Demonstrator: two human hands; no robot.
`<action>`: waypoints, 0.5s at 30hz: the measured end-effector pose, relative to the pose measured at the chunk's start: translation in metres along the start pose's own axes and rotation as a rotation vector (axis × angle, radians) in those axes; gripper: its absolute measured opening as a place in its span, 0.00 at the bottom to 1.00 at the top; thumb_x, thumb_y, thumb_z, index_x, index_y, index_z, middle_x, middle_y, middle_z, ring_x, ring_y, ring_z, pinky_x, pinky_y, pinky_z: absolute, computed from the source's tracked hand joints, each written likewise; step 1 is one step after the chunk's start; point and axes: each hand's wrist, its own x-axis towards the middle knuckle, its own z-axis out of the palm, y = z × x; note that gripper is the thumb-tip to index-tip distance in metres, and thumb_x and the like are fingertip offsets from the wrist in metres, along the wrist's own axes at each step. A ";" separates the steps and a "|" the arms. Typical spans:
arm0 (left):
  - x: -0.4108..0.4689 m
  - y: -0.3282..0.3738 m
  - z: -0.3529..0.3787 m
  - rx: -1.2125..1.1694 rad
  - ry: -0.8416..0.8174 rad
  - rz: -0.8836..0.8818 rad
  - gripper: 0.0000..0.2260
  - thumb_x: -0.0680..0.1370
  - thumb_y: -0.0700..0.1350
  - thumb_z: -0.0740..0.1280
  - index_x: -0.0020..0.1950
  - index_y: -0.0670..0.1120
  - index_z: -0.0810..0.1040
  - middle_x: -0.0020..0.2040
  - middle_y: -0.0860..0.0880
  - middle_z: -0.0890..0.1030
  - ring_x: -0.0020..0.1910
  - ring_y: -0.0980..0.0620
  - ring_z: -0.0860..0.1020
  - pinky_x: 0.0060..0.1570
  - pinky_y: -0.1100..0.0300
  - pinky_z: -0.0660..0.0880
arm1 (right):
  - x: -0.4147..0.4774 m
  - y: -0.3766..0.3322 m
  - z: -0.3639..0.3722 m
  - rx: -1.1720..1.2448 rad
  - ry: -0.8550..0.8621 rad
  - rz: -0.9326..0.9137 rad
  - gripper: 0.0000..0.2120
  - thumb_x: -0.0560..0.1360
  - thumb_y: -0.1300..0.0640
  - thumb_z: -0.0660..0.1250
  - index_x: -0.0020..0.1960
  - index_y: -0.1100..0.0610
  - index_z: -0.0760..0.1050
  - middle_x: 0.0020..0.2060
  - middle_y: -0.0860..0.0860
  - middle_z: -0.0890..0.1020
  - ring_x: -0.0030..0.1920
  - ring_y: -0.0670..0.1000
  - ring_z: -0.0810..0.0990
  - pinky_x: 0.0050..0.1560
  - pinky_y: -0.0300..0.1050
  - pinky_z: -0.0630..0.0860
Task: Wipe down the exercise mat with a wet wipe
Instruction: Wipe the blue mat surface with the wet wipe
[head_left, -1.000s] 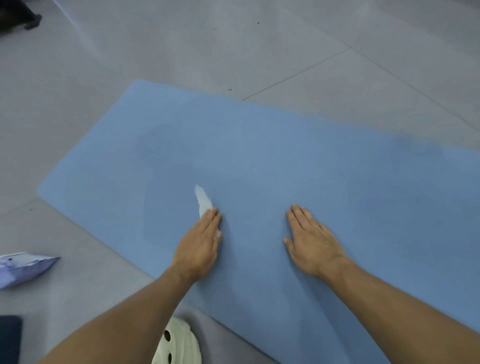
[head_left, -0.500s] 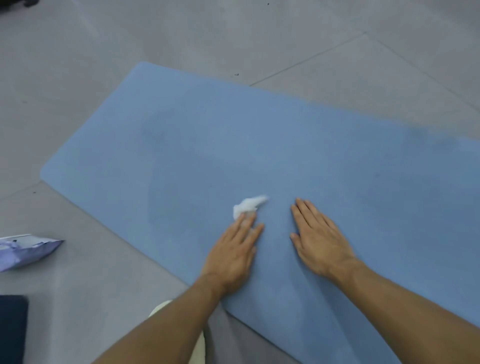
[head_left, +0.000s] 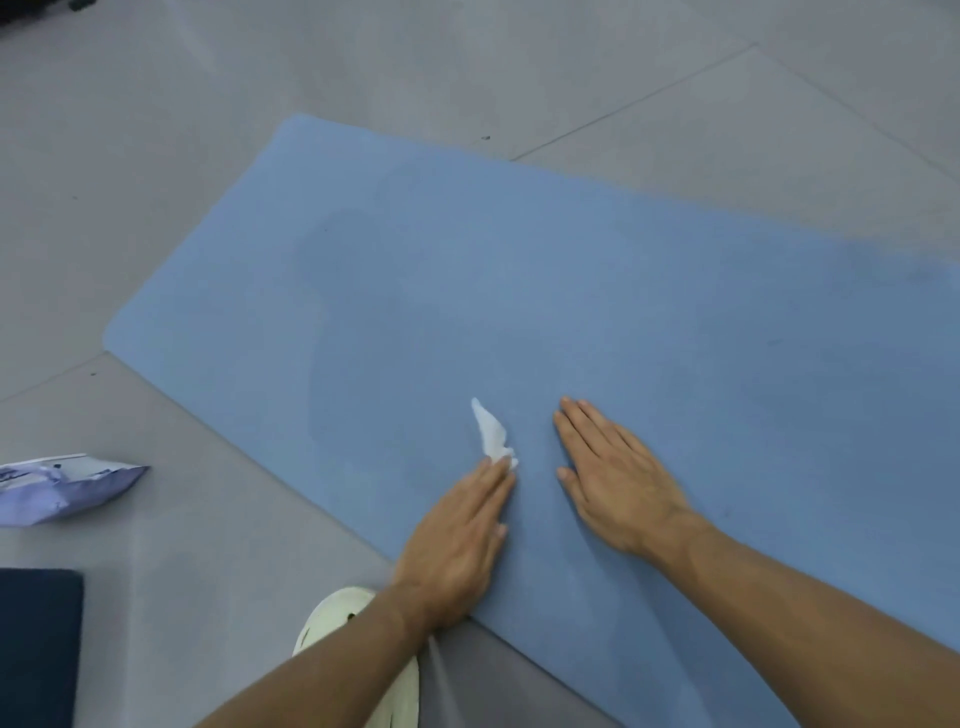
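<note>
On mat (head_left: 675, 312), left hand (head_left: 457, 545) flat, pinning wet wipe (head_left: 491, 431), seemingly twisted, long axis away-left, right hand (head_left: 613, 483) flat.

Spread on the tiled floor (head_left: 208, 104), centre to right edge of frame: exercise mat (head_left: 597, 291). At its near edge, lower centre: left hand (head_left: 457, 540), flat, fingertips on the wet wipe (head_left: 491, 431). Just right of the wipe, apart from it: right hand (head_left: 613, 478), flat on the mat. Off the mat, at left edge: wipe packet (head_left: 62, 486). Below that, bottom left corner: flat object (head_left: 36, 644). Bottom centre, under the left forearm: shoe (head_left: 332, 618).
</note>
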 end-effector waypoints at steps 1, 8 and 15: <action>0.001 0.011 0.006 0.000 -0.022 0.049 0.25 0.86 0.47 0.57 0.82 0.44 0.58 0.84 0.50 0.54 0.83 0.53 0.51 0.81 0.53 0.52 | -0.001 0.002 0.001 -0.011 0.000 -0.009 0.31 0.86 0.45 0.47 0.84 0.53 0.42 0.83 0.48 0.41 0.82 0.47 0.39 0.76 0.41 0.35; 0.024 0.038 0.020 0.114 -0.109 0.204 0.29 0.86 0.58 0.55 0.84 0.48 0.55 0.84 0.51 0.51 0.83 0.52 0.45 0.81 0.53 0.46 | -0.022 0.030 -0.004 -0.052 0.027 0.019 0.31 0.86 0.45 0.50 0.84 0.55 0.46 0.83 0.48 0.44 0.83 0.47 0.42 0.79 0.43 0.38; 0.072 0.004 0.000 0.122 -0.001 -0.124 0.32 0.83 0.64 0.54 0.84 0.55 0.51 0.84 0.53 0.45 0.83 0.52 0.43 0.80 0.52 0.42 | -0.064 0.059 -0.006 -0.093 -0.012 0.071 0.33 0.83 0.40 0.46 0.83 0.55 0.53 0.83 0.50 0.51 0.83 0.49 0.47 0.80 0.47 0.46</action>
